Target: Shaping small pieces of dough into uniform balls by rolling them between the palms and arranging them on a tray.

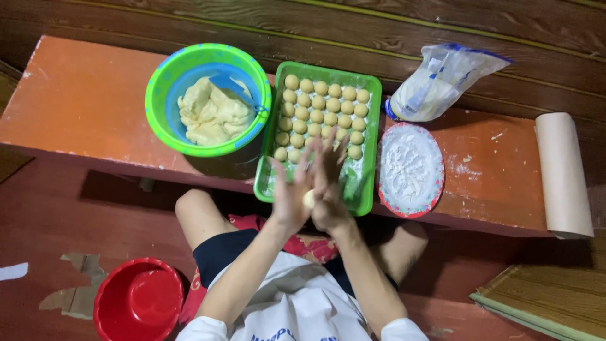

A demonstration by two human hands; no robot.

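My left hand point(289, 192) and my right hand point(329, 183) are pressed palm to palm over the near end of a green tray point(372, 95). A small pale dough ball point(308, 199) shows between the two palms. Fingers of both hands are spread and blurred. The tray holds several rows of round dough balls point(325, 104) on a floured bottom. To the left of the tray stands a green bowl point(158, 82) with a blue bowl inside it holding a lump of pale dough point(211, 113).
An oval plate of white flour point(410, 169) lies right of the tray, a plastic flour bag point(435, 82) behind it. A roll of brown paper point(562, 173) sits at the orange bench's point(82, 101) right end. A red basin point(139, 300) stands on the floor at left.
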